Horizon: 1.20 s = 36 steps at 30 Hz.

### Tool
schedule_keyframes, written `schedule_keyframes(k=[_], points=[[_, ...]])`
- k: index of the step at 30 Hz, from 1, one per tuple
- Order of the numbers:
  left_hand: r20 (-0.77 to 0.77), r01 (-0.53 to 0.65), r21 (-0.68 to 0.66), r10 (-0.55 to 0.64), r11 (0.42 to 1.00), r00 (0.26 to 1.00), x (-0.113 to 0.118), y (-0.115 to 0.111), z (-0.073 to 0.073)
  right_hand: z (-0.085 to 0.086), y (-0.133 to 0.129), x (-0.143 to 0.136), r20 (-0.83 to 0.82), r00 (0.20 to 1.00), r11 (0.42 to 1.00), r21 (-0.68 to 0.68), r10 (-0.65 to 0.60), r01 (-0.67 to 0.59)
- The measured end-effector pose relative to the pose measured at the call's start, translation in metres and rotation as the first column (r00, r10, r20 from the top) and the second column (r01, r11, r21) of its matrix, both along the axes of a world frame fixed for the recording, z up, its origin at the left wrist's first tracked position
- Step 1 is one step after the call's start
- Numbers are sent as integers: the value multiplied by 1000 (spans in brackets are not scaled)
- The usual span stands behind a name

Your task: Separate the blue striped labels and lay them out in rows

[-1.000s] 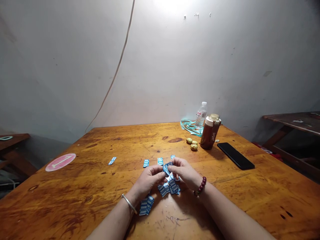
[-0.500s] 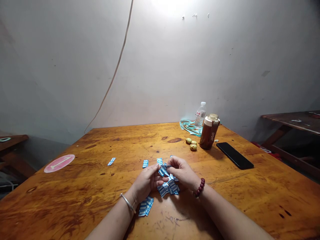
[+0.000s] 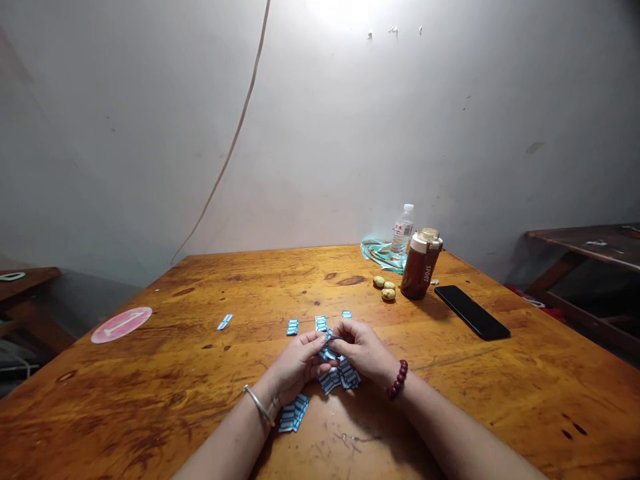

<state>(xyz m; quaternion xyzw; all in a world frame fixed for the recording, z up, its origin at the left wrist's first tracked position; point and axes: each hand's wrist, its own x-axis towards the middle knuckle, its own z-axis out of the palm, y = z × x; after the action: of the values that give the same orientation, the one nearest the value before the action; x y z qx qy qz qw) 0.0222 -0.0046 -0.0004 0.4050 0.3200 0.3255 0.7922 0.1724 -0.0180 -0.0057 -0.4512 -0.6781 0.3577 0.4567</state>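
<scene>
1. Blue-and-white strip [image 3: 327,354]: held between the two hands, just above the table [image 3: 195,393], near a loose pile [image 3: 350,377] of similar pieces.
2. Left hand [image 3: 299,362] pinches its left side; right hand [image 3: 366,349] grips its right side, so neither is nearer.
3. Fingers cover much of it; I cannot tell its long axis.

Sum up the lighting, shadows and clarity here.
Head view: glare whitens the wall at top centre; the top right corner is dark. Head view: shadow falls on the table beside the right forearm. Head view: blue-and-white pieces between left hand and right hand show too small for detail.
</scene>
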Motion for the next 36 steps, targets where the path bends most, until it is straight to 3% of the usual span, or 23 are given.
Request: schedule_keyframes(k=[6,11,13,18,25,31,36], points=[[-23,-3,18,3,1000,1000,0,-2,2,-4,1,0,20,996,995,36,-92,91],[-39,-39,70,42,997,998,2,0,0,-2,1,0,-66,995,997,-43,-71,68],[-30,-54,93,57,994,998,3,0,-1,2,-1,0,-12,998,998,-22,-54,54],[4,-63,97,63,993,998,5,-1,1,8,-6,-2,216,972,982,179,-96,57],[50,-75,99,70,992,996,8,-3,-1,1,-9,-12,275,956,984,167,-100,55],[46,-41,83,38,996,998,4,-1,0,12,-13,-4,282,959,978,204,-24,-36],[-2,53,110,-53,993,999,0,-2,4,19,-14,4,347,934,973,171,85,-153]])
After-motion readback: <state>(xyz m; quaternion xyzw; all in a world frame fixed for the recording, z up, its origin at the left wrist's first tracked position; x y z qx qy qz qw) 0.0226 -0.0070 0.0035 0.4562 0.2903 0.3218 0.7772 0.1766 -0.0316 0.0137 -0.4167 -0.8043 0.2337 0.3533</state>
